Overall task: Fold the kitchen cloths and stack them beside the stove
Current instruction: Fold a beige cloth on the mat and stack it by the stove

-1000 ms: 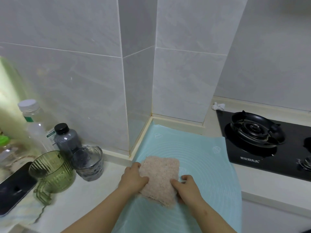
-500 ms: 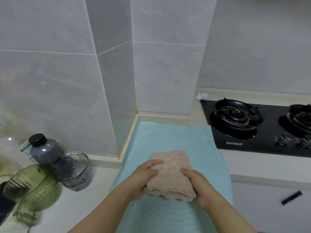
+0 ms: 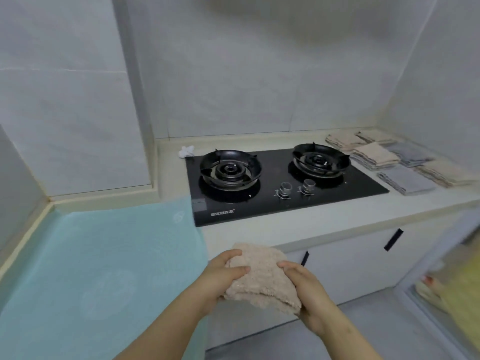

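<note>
I hold the pink cloth (image 3: 259, 279) with both hands, in the lower middle of the frame. My left hand (image 3: 224, 275) grips its left side with the fingers curled on top, and my right hand (image 3: 307, 292) grips the right side in the same way. The cloth is in the air in front of the counter (image 3: 324, 224) edge, just right of the mat (image 3: 98, 255), with only floor below it.

I think the fold can open, because I pinch only the sides and the near edge hangs down loose. If one hand lets go too early, the cloth may fall on the floor. The stacks of cloths (image 3: 374, 157) lie to the right of the stove (image 3: 272, 188), in the upper right of the frame, so the way goes over or along the burners. A hanging corner could catch on the black pan supports. One stack lies just beside the right burner, and a careless put-down could push it onto the glass.

The cloth is thick, fluffy and soft, folded to a rough square. The stacked ones look thinner and flatter, beige and grey. The stove is glossy black glass with round rings and two metal knobs. The mat is smooth and pale turquoise.
</note>
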Demonstrator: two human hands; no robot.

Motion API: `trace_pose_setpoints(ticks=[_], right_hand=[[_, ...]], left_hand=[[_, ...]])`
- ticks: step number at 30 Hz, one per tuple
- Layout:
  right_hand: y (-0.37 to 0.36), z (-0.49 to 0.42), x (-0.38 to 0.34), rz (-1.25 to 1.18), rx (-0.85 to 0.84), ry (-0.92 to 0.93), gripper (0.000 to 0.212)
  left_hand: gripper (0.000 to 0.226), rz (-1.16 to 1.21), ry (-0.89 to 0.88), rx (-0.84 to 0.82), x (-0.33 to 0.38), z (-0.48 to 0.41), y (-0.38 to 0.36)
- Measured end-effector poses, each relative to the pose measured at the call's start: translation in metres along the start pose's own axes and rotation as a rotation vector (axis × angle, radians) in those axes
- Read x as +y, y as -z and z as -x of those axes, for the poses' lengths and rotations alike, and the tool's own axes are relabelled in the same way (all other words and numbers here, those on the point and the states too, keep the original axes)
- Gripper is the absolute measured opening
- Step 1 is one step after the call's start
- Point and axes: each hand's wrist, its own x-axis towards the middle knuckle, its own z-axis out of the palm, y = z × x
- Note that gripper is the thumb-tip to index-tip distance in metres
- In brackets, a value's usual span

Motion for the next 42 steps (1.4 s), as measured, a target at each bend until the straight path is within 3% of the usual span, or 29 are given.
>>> trace_pose_setpoints(ticks=[5, 10, 23, 28, 38, 42], right_hand=[[0.115, -0.009, -0.047, 0.028, 0.024, 0.011, 0.015], [0.212, -0.026, -0.086, 0.000, 0.075, 0.025, 0.016], [0.382, -0.159, -0.207, -0.033, 0.227, 0.160, 0.025], [0.433, -0.233, -0.271, 0.029, 0.272, 0.188, 0.026], [0.528, -0.350, -0.343, 0.173, 0.175, 0.200, 0.022], [0.563, -0.391, -0.361, 0.307, 0.050, 0.157, 0.022]], left_hand=[[0.022, -0.081, -0.072, -0.022, 0.039, -0.038, -0.115], [0.027, -0.171, -0.131, -0.071, 0.073, -0.070, -0.218], [0.033, -0.194, -0.188, -0.246, 0.170, -0.244, -0.399], [0.029, -0.184, -0.186, -0.222, 0.223, -0.321, -0.457], [0.047, -0.206, -0.151, -0.221, 0.258, -0.414, -0.540], [0.047, -0.111, -0.104, -0.113, 0.257, -0.428, -0.572]])
